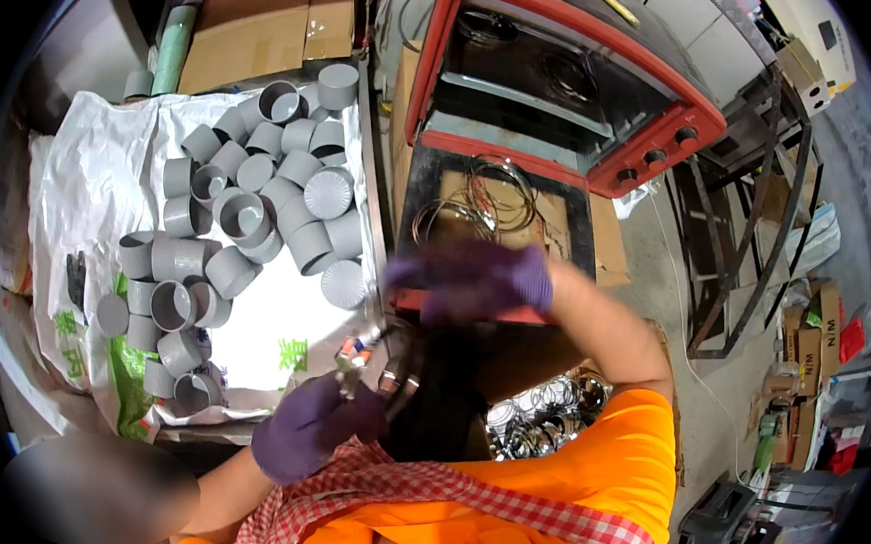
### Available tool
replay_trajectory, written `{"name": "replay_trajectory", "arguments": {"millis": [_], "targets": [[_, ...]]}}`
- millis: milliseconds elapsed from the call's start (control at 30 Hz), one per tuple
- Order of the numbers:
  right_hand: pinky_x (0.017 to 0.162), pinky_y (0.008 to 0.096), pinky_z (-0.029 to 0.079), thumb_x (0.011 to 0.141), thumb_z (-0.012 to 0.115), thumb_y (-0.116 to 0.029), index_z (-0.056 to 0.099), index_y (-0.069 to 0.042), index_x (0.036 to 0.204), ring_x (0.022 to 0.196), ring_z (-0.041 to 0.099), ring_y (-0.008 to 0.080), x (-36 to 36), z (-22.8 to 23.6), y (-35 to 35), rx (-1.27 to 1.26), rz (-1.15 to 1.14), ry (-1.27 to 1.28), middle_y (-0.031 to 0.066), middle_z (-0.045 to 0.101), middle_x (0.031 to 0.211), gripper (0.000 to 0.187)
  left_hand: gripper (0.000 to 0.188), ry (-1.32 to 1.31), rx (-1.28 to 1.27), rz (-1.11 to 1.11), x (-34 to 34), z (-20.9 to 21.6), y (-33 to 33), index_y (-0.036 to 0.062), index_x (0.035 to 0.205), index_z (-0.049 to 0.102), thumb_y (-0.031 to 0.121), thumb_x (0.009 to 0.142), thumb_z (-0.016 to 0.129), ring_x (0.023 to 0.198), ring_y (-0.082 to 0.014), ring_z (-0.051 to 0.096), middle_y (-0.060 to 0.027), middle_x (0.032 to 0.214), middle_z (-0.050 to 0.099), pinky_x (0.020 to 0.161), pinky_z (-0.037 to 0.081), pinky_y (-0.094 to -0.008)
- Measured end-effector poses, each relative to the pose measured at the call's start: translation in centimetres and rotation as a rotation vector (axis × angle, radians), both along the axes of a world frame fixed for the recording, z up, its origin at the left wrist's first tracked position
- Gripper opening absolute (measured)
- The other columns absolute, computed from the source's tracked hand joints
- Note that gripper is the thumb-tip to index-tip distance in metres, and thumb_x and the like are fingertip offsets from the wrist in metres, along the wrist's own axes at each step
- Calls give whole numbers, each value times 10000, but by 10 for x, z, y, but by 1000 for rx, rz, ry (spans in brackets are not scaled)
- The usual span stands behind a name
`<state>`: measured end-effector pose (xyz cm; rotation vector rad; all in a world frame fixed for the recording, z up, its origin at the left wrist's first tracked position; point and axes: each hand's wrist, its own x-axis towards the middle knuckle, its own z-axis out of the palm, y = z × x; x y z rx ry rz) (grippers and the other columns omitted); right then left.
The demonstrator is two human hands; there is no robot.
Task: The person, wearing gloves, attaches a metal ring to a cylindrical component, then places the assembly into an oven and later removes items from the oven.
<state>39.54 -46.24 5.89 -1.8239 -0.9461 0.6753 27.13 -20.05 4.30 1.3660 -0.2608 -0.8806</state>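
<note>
Low and left of centre, in the purple-gloved left hand (316, 431), fingers drawn narrow around the near end of a small shiny metal piece (359, 350) with orange patches, too smeared for a surer name. Jutting out just beyond the fingertips, on the side away from the body, with the long axis, as far as the blur allows, slanting forward and a little to the right. Just to the right of it, a blurred shiny band (401, 378), possibly part of the same object; cannot tell whether joined or apart. Farther forward and to the right, over the near edge of the lowered oven door (430, 172), the purple-gloved right hand (475, 277), badly streaked; cannot tell whether wide or narrow, loaded or bare. Clearly nearer to the metal piece, the left hand; well apart from it, ahead along roughly the same slant, the right. Just past the right hand, nearest to it, a loose tangle of thin metal wire hoops (484, 210), lying on the door below the mouth of a red toaster oven (704, 121). Under the right forearm, a pile of shiny metal rings (546, 413). Off to the left, scattered over a white plastic sheet (273, 312), plain grey pipe fittings (244, 218), some upright, some on their sides, with a ribbed grey cap (329, 194) among them.
</note>
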Motion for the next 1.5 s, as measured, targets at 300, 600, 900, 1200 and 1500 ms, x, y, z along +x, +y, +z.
{"name": "replay_trajectory", "arguments": {"millis": [300,600,900,1200,1500], "targets": [[932,457,397,814,547,-345,506,-156,1160,1141,466,345,249,-28,-71,-937,-1007,-1149,123,493,1235,396,169,-1192,606,69,24,-38,22,72,761,576,42,612,649,753,-277,580,-82,767,559,736,472,-402],[1064,409,279,864,406,-226,457,-99,1306,1305,326,288,340,-67,-92,-848,-1185,-947,135,370,1397,463,114,-1627,687,11,94,-2,7,79,704,599,78,594,629,894,-273,573,-82,837,564,803,489,-439],[922,420,388,792,538,-162,590,-68,1026,1091,501,325,223,-19,-83,-869,-947,-1038,164,573,1100,257,97,-1806,705,-190,165,5,-52,118,751,605,130,672,551,916,-216,565,-52,829,571,897,409,-411],[777,432,393,736,622,-84,536,-35,884,893,499,345,18,0,-143,-567,-967,-1129,149,544,883,178,97,-2058,805,-241,250,9,-156,122,793,626,160,714,583,888,-237,562,-69,845,588,879,420,-405],[705,261,444,918,434,-139,482,10,1070,714,530,113,-64,-41,-139,279,-1136,-145,43,545,785,218,434,-1526,1234,-181,336,11,-234,73,1088,580,125,665,663,1115,-284,511,-124,1182,532,943,393,-376]]}}
